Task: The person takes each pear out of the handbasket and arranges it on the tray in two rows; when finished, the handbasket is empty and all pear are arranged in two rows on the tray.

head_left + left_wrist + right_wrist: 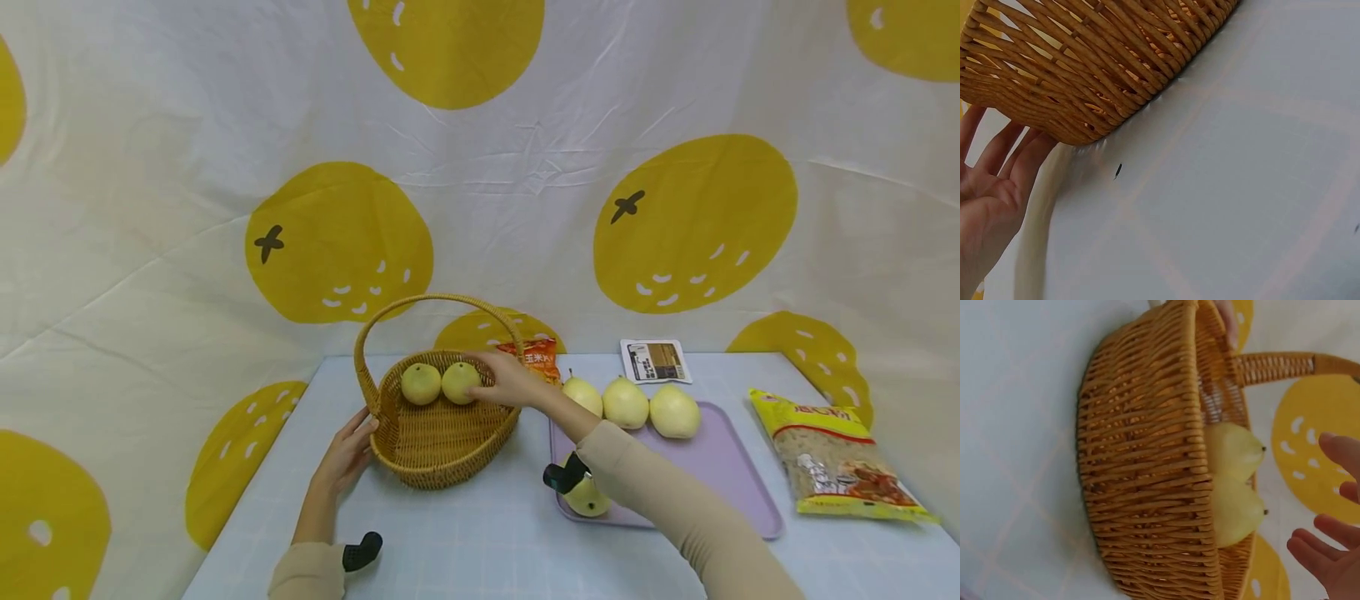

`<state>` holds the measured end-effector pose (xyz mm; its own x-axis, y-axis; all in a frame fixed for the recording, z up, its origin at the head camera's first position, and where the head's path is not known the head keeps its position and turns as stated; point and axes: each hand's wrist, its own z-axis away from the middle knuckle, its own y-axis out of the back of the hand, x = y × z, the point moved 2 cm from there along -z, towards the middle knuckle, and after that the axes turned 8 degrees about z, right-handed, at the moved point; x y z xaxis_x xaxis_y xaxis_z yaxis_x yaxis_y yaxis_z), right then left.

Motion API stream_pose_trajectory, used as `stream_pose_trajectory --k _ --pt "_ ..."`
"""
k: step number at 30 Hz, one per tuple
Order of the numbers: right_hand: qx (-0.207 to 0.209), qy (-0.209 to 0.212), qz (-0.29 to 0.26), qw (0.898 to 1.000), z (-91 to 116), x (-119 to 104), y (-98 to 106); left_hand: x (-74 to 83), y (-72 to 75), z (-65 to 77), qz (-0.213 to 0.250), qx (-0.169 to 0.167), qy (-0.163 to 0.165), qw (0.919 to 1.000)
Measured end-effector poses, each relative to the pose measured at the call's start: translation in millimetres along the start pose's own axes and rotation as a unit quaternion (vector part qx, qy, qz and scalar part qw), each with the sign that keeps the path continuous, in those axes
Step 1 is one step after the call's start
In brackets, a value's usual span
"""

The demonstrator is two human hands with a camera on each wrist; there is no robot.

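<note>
On the left of the table stands a brown wicker basket (442,473) with a tall arched handle. Two pale yellow pears, a left pear (421,384) and a right pear (459,382), lie against its back wall. My left hand (347,454) touches the basket's outer left side near the handle's foot; some fingertips are hidden behind the wicker in the left wrist view. Over the basket's right rim reaches my right hand (510,379), its fingers overlapping the right pear in the head view. The right wrist view shows its fingers (1313,556) spread apart, with a gap to the pears.
To the right, a lilac tray (712,467) carries several pears (626,403), one near its front edge under my right forearm. Behind stand a red-orange packet (542,358) and a white-and-brown sachet (655,362). A yellow bag (840,458) lies at the far right.
</note>
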<state>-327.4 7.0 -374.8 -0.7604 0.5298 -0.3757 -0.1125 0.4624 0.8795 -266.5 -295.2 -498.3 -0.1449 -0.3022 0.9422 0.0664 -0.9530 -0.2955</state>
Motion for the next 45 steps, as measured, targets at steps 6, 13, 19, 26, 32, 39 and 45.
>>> stream_pose_trajectory --k 6,13,19,26,32,39,45 --pt "-0.017 -0.044 0.036 0.998 -16 4 -16 1.1 -1.0 0.0 0.002 -0.001 0.003 1.0" --pt "-0.019 -0.115 -0.024 0.993 -27 12 -29 0.0 -0.2 1.0 0.002 -0.005 0.001 1.0" --pt "-0.018 -0.137 -0.017 0.99 -33 20 -42 -2.7 2.0 0.0 0.004 -0.007 -0.005 1.0" --pt "-0.055 -0.128 0.041 0.989 -35 24 -55 -2.8 1.7 -0.9 0.002 -0.006 0.003 1.0" --pt "-0.046 -0.134 0.034 0.989 -33 25 -58 -1.9 1.6 -0.8 0.003 -0.001 0.001 1.0" --pt "-0.034 -0.138 0.024 0.99 -32 25 -58 -0.7 1.1 0.4 -0.001 -0.001 -0.011 0.9999" --pt "-0.046 -0.152 0.026 0.987 -29 24 -59 -0.5 -0.8 1.4 0.009 -0.002 -0.011 0.9999"
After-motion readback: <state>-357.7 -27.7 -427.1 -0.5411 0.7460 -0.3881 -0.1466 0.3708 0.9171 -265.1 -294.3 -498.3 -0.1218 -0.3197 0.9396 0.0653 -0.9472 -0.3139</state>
